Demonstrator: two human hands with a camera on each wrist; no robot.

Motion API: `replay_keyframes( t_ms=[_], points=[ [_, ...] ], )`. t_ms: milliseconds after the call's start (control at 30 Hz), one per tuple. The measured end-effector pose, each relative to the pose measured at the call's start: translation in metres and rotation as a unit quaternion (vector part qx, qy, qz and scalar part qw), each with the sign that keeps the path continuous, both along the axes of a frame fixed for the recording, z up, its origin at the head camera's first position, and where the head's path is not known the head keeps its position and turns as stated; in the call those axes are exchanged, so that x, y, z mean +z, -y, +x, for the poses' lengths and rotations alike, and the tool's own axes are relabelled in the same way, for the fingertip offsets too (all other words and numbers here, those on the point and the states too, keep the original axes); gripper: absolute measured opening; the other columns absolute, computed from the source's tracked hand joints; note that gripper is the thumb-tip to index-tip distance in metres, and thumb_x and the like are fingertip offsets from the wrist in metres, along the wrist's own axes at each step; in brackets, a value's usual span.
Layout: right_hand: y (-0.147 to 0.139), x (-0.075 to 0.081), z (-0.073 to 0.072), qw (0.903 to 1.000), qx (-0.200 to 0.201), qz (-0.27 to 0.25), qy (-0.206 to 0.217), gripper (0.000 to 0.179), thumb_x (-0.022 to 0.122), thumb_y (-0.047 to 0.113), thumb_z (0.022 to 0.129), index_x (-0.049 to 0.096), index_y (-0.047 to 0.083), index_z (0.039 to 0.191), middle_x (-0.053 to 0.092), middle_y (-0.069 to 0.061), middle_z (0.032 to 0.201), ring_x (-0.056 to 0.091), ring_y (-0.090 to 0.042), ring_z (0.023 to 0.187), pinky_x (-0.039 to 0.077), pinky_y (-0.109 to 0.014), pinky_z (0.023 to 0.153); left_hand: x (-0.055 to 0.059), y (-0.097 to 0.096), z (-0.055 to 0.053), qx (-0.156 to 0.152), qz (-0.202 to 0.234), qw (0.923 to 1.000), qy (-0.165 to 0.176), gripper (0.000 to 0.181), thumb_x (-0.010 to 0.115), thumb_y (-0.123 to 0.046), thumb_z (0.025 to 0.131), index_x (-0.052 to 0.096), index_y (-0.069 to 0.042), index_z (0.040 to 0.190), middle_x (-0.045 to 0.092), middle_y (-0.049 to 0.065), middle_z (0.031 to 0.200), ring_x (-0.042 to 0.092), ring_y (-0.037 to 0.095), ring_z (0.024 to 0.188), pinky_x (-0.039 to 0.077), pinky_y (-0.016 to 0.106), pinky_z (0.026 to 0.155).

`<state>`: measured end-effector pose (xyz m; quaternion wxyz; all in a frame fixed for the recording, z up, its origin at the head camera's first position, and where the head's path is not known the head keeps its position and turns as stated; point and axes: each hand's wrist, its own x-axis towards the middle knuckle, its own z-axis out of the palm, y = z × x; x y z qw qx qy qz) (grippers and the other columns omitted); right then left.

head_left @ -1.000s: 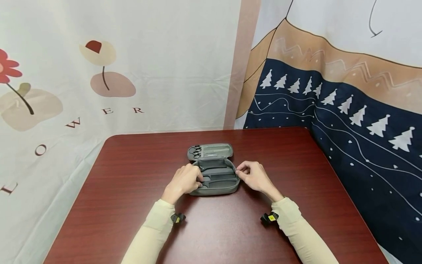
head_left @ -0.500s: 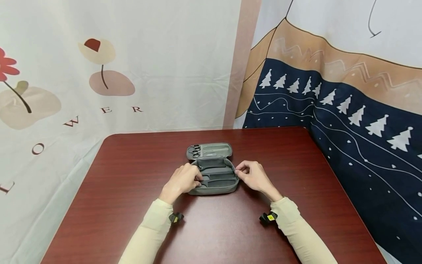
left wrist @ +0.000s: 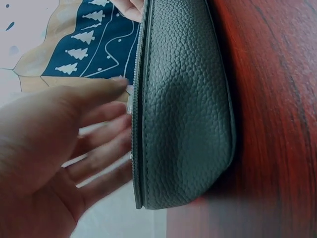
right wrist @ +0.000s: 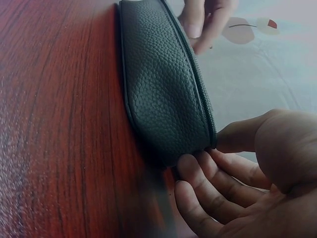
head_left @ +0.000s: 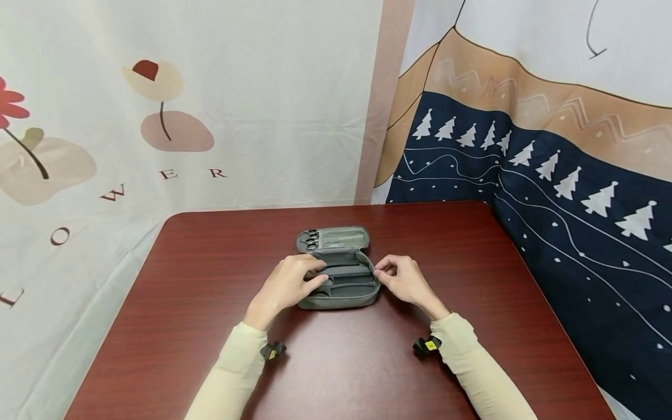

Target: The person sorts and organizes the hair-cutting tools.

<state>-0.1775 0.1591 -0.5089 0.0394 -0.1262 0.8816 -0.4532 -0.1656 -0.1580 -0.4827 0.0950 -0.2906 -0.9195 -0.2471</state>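
Note:
A grey pebbled zip case (head_left: pixel 340 303) lies unfolded on the table, its lid (head_left: pixel 343 238) laid back behind it. Scissors (head_left: pixel 312 239) sit at the lid's left end, beside a see-through pocket. Grey compartments with dark items (head_left: pixel 353 290) fill the body. My left hand (head_left: pixel 283 286) hovers over the case's left end, thumb and fingers apart; in the left wrist view its spread fingers (left wrist: pixel 101 116) reach past the zipper edge. At the opposite end my right hand (head_left: pixel 408 282) pinches the rim, with the thumb (right wrist: pixel 237 136) at the zipper and fingertips against the outer wall.
The case stands toward the back of a reddish-brown table (head_left: pixel 357 361) with rounded corners. A pale printed curtain (head_left: pixel 283 116) hangs behind it, and a navy cloth with white trees (head_left: pixel 567 245) runs along the right side.
My left hand has lifted slightly from inside the case; its thumb and fingers have straightened and spread. The right hand keeps its place at the rim.

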Motion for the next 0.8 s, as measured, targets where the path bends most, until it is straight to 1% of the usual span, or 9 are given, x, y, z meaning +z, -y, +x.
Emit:
replay_keyframes(
  t_ms=[67, 133, 267, 367, 500, 633, 700, 800],
  points=[
    [0.0, 0.0, 0.0, 1.0, 0.001, 0.0, -0.001, 0.004, 0.079, 0.013, 0.103, 0.083, 0.012, 0.104, 0.083, -0.005, 0.093, 0.073, -0.01, 0.082, 0.057, -0.024, 0.077, 0.0, 0.001, 0.0, 0.0, 0.023, 0.9996, -0.015, 0.033, 0.088, -0.022, 0.099, 0.084, -0.004, 0.127, 0.084, 0.011, 0.118, 0.082, 0.029, 0.105, 0.068, 0.048, 0.093],
    [0.0, 0.0, -0.001, 1.0, 0.001, 0.0, -0.002, 0.005, 0.079, 0.013, 0.103, 0.083, 0.011, 0.104, 0.083, -0.005, 0.093, 0.073, -0.01, 0.082, 0.057, -0.024, 0.077, 0.001, 0.003, 0.0, 0.006, 0.034, 0.9991, -0.024, 0.041, 0.088, -0.025, 0.1, 0.081, -0.005, 0.135, 0.082, 0.013, 0.129, 0.081, 0.032, 0.117, 0.067, 0.05, 0.102],
    [0.001, 0.001, 0.0, 1.0, -0.001, 0.0, -0.001, 0.004, 0.079, 0.013, 0.103, 0.083, 0.012, 0.104, 0.083, -0.004, 0.093, 0.074, -0.01, 0.081, 0.057, -0.024, 0.077, 0.003, 0.007, 0.0, 0.033, 0.055, 0.9978, -0.015, 0.058, 0.09, -0.032, 0.099, 0.073, -0.008, 0.149, 0.073, 0.016, 0.147, 0.071, 0.037, 0.137, 0.06, 0.056, 0.116],
    [0.0, 0.0, 0.0, 1.0, -0.003, 0.001, -0.002, 0.004, 0.079, 0.013, 0.103, 0.083, 0.012, 0.104, 0.083, -0.004, 0.093, 0.074, -0.009, 0.081, 0.057, -0.023, 0.077, 0.004, 0.013, -0.002, 0.057, 0.077, 0.9954, -0.002, 0.07, 0.091, -0.036, 0.097, 0.066, -0.01, 0.158, 0.066, 0.017, 0.158, 0.064, 0.039, 0.147, 0.054, 0.06, 0.123],
    [0.001, 0.0, -0.001, 1.0, -0.002, 0.002, -0.004, 0.004, 0.08, 0.014, 0.102, 0.083, 0.012, 0.104, 0.083, -0.004, 0.092, 0.073, -0.008, 0.081, 0.057, -0.023, 0.077, 0.003, 0.022, -0.007, 0.092, 0.11, 0.9894, 0.023, 0.08, 0.089, -0.041, 0.098, 0.057, -0.016, 0.167, 0.057, 0.012, 0.167, 0.056, 0.038, 0.154, 0.048, 0.062, 0.128],
    [0.0, -0.001, -0.001, 1.0, 0.001, 0.0, -0.004, 0.004, 0.08, 0.014, 0.102, 0.084, 0.012, 0.104, 0.083, -0.004, 0.092, 0.074, -0.008, 0.081, 0.057, -0.023, 0.076, -0.001, 0.032, -0.016, 0.122, 0.138, 0.9814, 0.054, 0.08, 0.082, -0.046, 0.103, 0.049, -0.022, 0.172, 0.05, 0.009, 0.174, 0.051, 0.037, 0.16, 0.044, 0.063, 0.131],
    [0.0, -0.001, -0.001, 1.0, 0.003, -0.001, -0.004, 0.005, 0.08, 0.014, 0.102, 0.083, 0.012, 0.104, 0.083, -0.004, 0.092, 0.074, -0.008, 0.081, 0.057, -0.023, 0.076, -0.004, 0.037, -0.021, 0.133, 0.148, 0.9774, 0.07, 0.079, 0.078, -0.047, 0.106, 0.046, -0.023, 0.174, 0.046, 0.01, 0.177, 0.048, 0.037, 0.163, 0.042, 0.064, 0.132],
    [-0.001, -0.001, -0.002, 1.0, 0.004, -0.002, -0.005, 0.005, 0.079, 0.014, 0.102, 0.083, 0.012, 0.104, 0.083, -0.004, 0.092, 0.073, -0.009, 0.081, 0.057, -0.023, 0.076, -0.008, 0.042, -0.028, 0.151, 0.152, 0.9725, 0.092, 0.078, 0.073, -0.051, 0.108, 0.043, -0.023, 0.175, 0.043, 0.012, 0.18, 0.045, 0.039, 0.166, 0.039, 0.065, 0.134]
  ],
)
